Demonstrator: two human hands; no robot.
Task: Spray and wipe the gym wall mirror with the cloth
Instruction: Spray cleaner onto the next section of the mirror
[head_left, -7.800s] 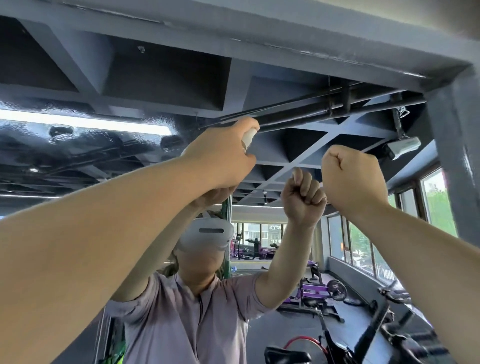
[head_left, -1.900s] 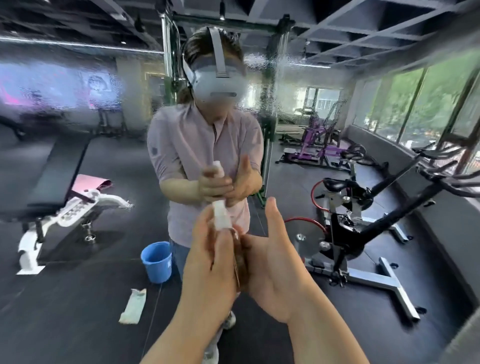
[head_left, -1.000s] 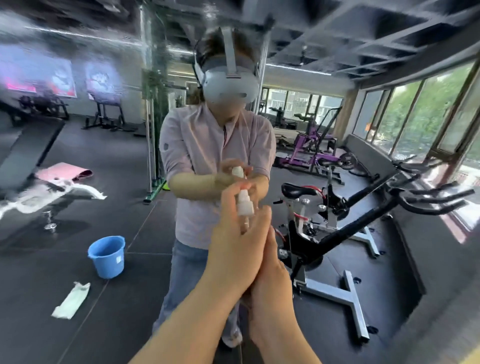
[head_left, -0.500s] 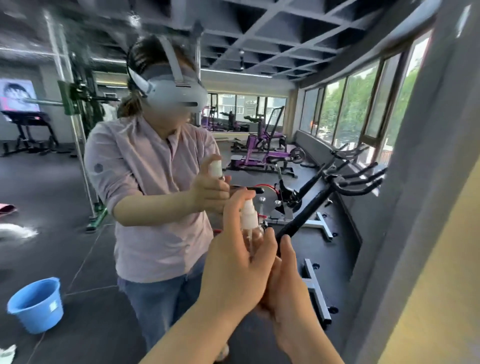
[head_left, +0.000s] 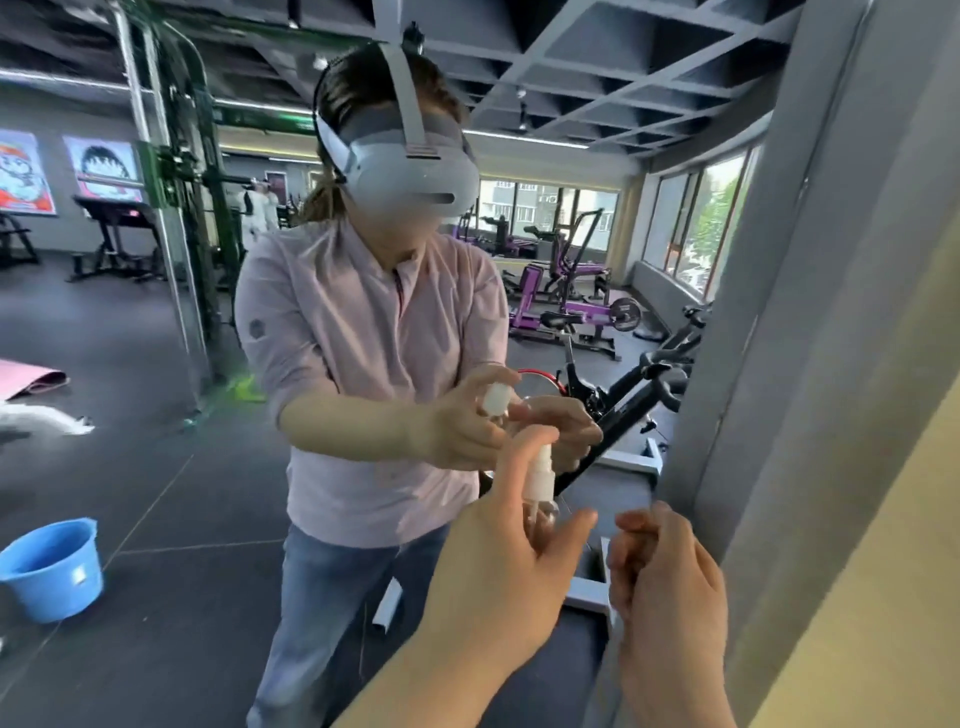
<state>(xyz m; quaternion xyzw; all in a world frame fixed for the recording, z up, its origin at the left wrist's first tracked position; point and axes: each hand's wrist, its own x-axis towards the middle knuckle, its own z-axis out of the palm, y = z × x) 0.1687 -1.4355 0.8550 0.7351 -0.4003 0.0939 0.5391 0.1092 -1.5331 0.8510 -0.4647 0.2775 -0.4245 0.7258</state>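
Since half a second ago, the right hand (head_left: 667, 577) is standing apart from the left hand (head_left: 498, 577), no longer tucked against it; it is sitting at lower right with fingers curled and nothing visible in them. The left hand is gripping the spray bottle (head_left: 541, 475) at lower centre, nozzle upright, forefinger lying beside the pump head. The mirror (head_left: 135, 483) is filling the left and centre of the frame, showing the person's reflection (head_left: 363, 343) and, at lower left, a blue bucket (head_left: 52, 569) on the floor.
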